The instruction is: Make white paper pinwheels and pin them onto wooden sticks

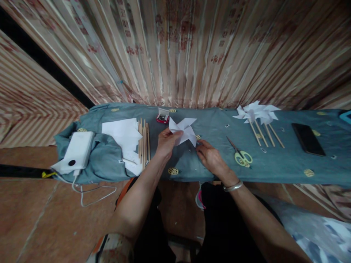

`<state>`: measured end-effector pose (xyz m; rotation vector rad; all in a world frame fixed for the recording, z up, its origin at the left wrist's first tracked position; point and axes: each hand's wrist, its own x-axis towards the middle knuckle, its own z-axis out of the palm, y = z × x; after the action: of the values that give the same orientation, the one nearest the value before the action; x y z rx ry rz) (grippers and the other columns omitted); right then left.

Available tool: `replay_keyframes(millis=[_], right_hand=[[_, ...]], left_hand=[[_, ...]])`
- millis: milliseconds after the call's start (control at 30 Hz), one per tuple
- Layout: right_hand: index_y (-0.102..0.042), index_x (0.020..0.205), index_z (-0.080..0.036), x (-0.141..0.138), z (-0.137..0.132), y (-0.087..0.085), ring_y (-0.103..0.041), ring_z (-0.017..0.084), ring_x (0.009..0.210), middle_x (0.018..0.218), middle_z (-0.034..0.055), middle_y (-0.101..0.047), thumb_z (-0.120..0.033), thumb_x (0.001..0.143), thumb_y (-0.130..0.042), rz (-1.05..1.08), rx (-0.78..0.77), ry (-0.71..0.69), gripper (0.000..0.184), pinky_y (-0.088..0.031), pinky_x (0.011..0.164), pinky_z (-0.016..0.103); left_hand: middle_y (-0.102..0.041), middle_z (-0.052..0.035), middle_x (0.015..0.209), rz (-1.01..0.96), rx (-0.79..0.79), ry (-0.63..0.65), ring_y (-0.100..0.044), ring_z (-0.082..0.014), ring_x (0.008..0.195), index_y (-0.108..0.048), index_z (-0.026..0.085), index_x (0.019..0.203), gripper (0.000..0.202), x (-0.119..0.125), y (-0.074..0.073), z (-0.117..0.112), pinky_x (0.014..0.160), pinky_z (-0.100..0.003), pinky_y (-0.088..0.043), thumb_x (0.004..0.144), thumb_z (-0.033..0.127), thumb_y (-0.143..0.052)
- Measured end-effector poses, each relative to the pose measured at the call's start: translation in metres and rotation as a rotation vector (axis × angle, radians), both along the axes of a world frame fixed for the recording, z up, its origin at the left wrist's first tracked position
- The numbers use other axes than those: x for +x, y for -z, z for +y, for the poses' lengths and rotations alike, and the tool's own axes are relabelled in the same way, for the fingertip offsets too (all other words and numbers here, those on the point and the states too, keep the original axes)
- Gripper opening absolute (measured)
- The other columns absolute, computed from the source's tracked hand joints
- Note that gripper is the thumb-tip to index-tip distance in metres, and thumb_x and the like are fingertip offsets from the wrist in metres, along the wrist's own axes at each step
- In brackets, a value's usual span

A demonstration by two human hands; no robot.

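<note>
My left hand (166, 143) pinches a white paper pinwheel (185, 128) near its centre, with the thumb on top, and holds it over the cloth-covered table. Its folded blades stand out to several sides. Just beyond the lower right blade is my right hand (210, 156), palm down. The fingers are loosely bent and a little apart, with nothing visible in them; whether they touch the blade tip I cannot tell. Behind the pinwheel stands a small open red box (162, 117) with tiny metallic pieces inside. Scissors (241, 155) with pale green handles lie right of my right hand.
Wooden sticks (144, 140) and cut white paper (120, 133) lie on the left, near a white device (78, 149) with a cable. Finished pinwheels on sticks (259, 113) and a dark phone (308, 138) lie right. A pleated curtain (175, 54) hangs behind the table (285, 168).
</note>
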<state>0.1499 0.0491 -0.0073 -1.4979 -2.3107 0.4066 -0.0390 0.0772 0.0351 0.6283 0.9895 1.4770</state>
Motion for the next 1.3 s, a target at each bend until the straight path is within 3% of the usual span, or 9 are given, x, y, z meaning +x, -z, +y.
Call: replay_keyframes(millis=[167, 333, 600, 700, 800, 933, 1033, 1300], right_hand=[[-0.066, 0.098, -0.018, -0.001, -0.003, 0.001, -0.060, 0.026, 0.123, 0.139, 0.0150, -0.057, -0.011, 0.088, -0.046, 0.005, 0.022, 0.039, 0.023, -0.050, 0.101, 0.038], [-0.064, 0.093, -0.017, -0.001, -0.003, -0.005, -0.061, 0.025, 0.118, 0.127, 0.0152, -0.063, -0.010, 0.086, -0.049, -0.006, -0.007, 0.070, 0.019, -0.047, 0.101, 0.036], [-0.063, 0.075, -0.020, 0.003, 0.000, -0.008, -0.065, 0.024, 0.108, 0.112, 0.0121, -0.068, -0.011, 0.082, -0.054, 0.117, -0.045, 0.089, 0.015, -0.049, 0.096, 0.037], [-0.065, 0.075, -0.020, 0.007, 0.001, -0.020, -0.065, 0.026, 0.111, 0.119, 0.0120, -0.067, -0.017, 0.082, -0.059, 0.325, -0.002, 0.100, 0.009, -0.048, 0.099, 0.042], [-0.068, 0.079, -0.023, 0.008, 0.000, -0.043, -0.056, 0.027, 0.127, 0.136, 0.0074, -0.059, -0.030, 0.083, -0.066, 0.568, 0.100, 0.114, 0.008, -0.040, 0.109, 0.046], [-0.071, 0.081, -0.025, 0.002, -0.004, -0.062, -0.042, 0.028, 0.141, 0.149, 0.0033, -0.049, -0.034, 0.081, -0.071, 0.639, 0.097, 0.066, 0.010, -0.032, 0.116, 0.048], [-0.071, 0.081, -0.025, -0.003, -0.005, -0.062, -0.038, 0.029, 0.143, 0.151, 0.0024, -0.047, -0.037, 0.080, -0.072, 0.619, 0.085, 0.059, 0.012, -0.030, 0.117, 0.050], [-0.072, 0.081, -0.025, -0.005, -0.005, -0.056, -0.036, 0.030, 0.144, 0.152, 0.0022, -0.045, -0.040, 0.080, -0.072, 0.629, 0.079, 0.068, 0.015, -0.026, 0.119, 0.050]], left_hand=[[-0.070, 0.0008, 0.066, 0.024, 0.041, -0.002, -0.058, -0.0110, 0.059, -0.073, 0.018, 0.065, 0.018, 0.002, -0.001, -0.002, 0.065, -0.025, -0.045, 0.050, 0.018, -0.082], [-0.069, 0.0007, 0.065, 0.062, 0.060, 0.004, -0.057, -0.0115, 0.060, -0.072, 0.017, 0.064, 0.016, 0.003, -0.002, -0.003, 0.065, -0.026, -0.044, 0.051, 0.018, -0.082], [-0.069, 0.0018, 0.065, 0.056, 0.064, 0.016, -0.056, -0.0106, 0.059, -0.071, 0.017, 0.066, 0.021, 0.002, -0.002, -0.004, 0.065, -0.025, -0.044, 0.048, 0.022, -0.081], [-0.070, 0.0023, 0.067, 0.074, 0.071, 0.017, -0.057, -0.0105, 0.060, -0.072, 0.016, 0.070, 0.023, 0.003, -0.001, -0.004, 0.065, -0.025, -0.045, 0.049, 0.023, -0.082], [-0.070, 0.0028, 0.067, 0.104, 0.091, 0.034, -0.058, -0.0106, 0.060, -0.072, 0.017, 0.073, 0.024, 0.006, 0.001, -0.006, 0.065, -0.025, -0.046, 0.052, 0.024, -0.082], [-0.071, 0.0028, 0.069, 0.141, 0.093, 0.111, -0.059, -0.0115, 0.061, -0.074, 0.017, 0.081, 0.028, 0.014, 0.003, -0.011, 0.065, -0.026, -0.047, 0.055, 0.024, -0.082], [-0.073, 0.0019, 0.073, 0.119, 0.096, 0.170, -0.062, -0.0121, 0.064, -0.074, 0.017, 0.086, 0.031, 0.018, 0.004, -0.015, 0.066, -0.026, -0.048, 0.056, 0.023, -0.082], [-0.074, 0.0006, 0.073, 0.072, 0.088, 0.219, -0.062, -0.0120, 0.063, -0.075, 0.017, 0.079, 0.030, 0.020, 0.002, -0.020, 0.064, -0.024, -0.049, 0.053, 0.026, -0.086]])
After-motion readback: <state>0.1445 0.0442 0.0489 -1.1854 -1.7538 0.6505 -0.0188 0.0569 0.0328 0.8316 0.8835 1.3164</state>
